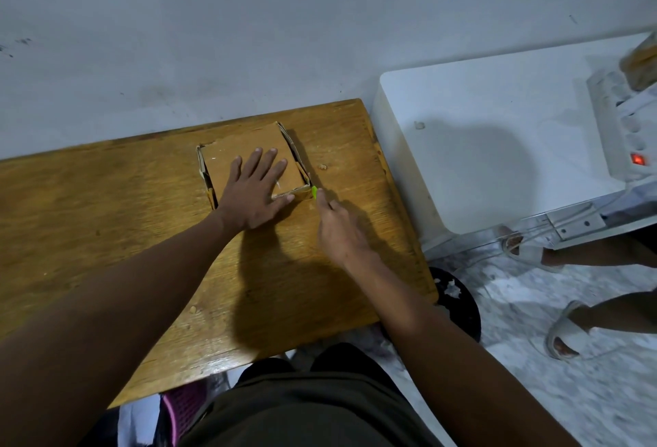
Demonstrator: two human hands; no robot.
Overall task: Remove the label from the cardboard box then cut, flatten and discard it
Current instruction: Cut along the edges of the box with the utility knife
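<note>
One cardboard box on one wooden table — left hand pressed flat on it, right hand pinching one green cutter; no readable writing.

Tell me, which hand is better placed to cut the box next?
Likely the right hand: it holds the green cutter at the cardboard box corner, while the left hand lies flat, steadying it.

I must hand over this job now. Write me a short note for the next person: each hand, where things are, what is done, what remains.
Left hand: flat, pressing the cardboard box onto the wooden table.
Right hand: grips a green cutter, tip at the box's near right corner.
Done: no label visible on the top face; the corner seams look partly opened.
Left: finish the cuts, flatten the box, discard it.
</note>
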